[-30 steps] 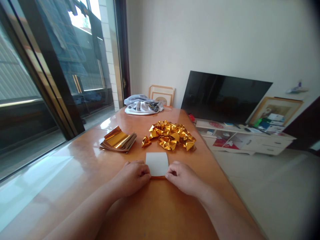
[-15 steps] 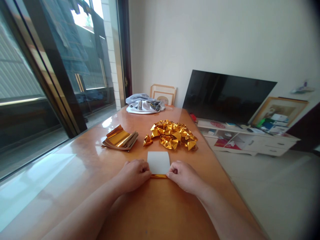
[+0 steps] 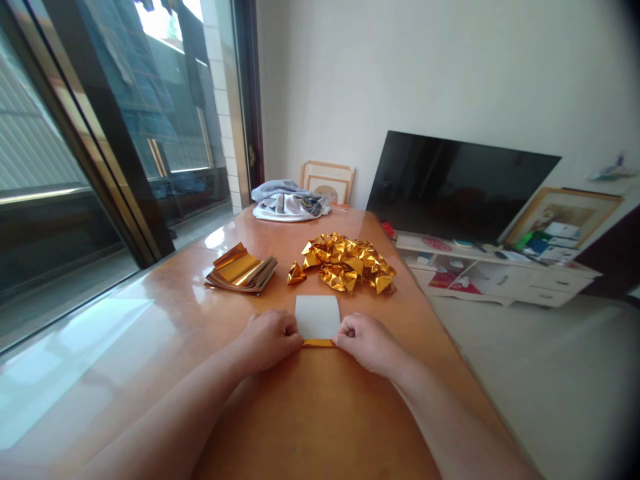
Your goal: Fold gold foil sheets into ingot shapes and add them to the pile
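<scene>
A sheet of gold foil paper point(image 3: 318, 318) lies white side up on the wooden table, its near edge folded over into a narrow gold strip. My left hand point(image 3: 273, 339) pinches the left end of that fold, fingers curled. At the right end, my right hand point(image 3: 364, 340) pinches the same fold between thumb and forefinger. Beyond the left hand sits a stack of gold foil paper point(image 3: 240, 270). A heap of folded gold paper pieces point(image 3: 347, 260) lies past the sheet, with one single folded piece point(image 3: 296, 274) just left of it.
Bundled grey cloth point(image 3: 287, 201) rests at the table's far end, before framed pictures point(image 3: 327, 175) against the wall. A television point(image 3: 460, 187) stands on a white cabinet point(image 3: 505, 273) at right. Glass sliding doors point(image 3: 95, 133) run along the left.
The view has tilted slightly, so everything sits a little higher. The gold strip at the sheet's near edge looks flatter and more even. Both hands keep their hold on it.
</scene>
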The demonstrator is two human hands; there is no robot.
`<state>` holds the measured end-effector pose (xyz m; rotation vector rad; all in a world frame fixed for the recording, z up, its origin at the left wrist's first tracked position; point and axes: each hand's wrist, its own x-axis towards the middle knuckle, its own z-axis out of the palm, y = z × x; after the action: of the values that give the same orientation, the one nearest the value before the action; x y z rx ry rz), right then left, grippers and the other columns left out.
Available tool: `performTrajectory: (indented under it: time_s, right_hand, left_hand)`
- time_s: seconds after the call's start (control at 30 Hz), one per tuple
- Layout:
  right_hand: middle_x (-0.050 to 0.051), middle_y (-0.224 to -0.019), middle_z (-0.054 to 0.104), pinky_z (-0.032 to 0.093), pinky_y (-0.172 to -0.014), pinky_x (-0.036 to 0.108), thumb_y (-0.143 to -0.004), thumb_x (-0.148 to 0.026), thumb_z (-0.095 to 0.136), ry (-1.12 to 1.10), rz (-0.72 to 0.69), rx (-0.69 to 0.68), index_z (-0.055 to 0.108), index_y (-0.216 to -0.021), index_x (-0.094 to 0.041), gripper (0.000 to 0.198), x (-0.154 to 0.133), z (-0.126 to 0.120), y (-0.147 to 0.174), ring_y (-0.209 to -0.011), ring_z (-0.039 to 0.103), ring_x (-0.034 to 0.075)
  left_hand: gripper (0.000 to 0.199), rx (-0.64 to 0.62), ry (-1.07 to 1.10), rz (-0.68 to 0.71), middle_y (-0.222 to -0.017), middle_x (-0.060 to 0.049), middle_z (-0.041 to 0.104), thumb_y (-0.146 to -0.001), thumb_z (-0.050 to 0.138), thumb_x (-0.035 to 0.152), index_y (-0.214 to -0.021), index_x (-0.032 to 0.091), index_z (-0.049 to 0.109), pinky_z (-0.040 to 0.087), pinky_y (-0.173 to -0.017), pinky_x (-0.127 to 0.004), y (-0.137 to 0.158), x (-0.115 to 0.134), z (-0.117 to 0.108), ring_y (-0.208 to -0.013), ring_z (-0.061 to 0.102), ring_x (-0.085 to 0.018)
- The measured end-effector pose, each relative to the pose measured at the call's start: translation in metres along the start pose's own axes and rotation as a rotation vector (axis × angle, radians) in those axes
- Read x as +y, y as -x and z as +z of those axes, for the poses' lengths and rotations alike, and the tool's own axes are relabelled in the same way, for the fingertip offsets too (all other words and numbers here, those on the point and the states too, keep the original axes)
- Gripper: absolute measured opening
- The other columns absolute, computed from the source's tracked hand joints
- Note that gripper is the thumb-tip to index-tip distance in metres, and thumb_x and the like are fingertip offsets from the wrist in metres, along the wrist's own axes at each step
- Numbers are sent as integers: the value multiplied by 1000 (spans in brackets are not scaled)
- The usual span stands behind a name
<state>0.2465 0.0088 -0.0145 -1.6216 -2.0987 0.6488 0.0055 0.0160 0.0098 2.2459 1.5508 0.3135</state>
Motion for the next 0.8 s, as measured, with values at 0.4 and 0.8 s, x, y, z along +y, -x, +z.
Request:
performTrajectory:
  time_s: [0.4, 0.8]
  right_hand:
    - [1, -78, 69, 33, -60, 23, -82, -35, 66, 62, 19, 10, 65, -71, -20, 19, -6, -1, 1, -71, 58, 15]
    - [1, -81, 68, 35, -63, 24, -83, -32, 65, 95, -15, 23, 64, -72, -21, 16, -7, -1, 2, -75, 58, 15]
  left_hand:
    - [14, 31, -47, 30, -80, -2, 65, -78, 56, 31, -68, 21, 59, 34, -63, -28, -1, -6, 7, -75, 58, -18]
    - [25, -3, -48, 34, -79, -3, 66, -86, 48, 33, -66, 21, 58, 37, -65, -29, 2, -3, -3, -75, 60, -20]
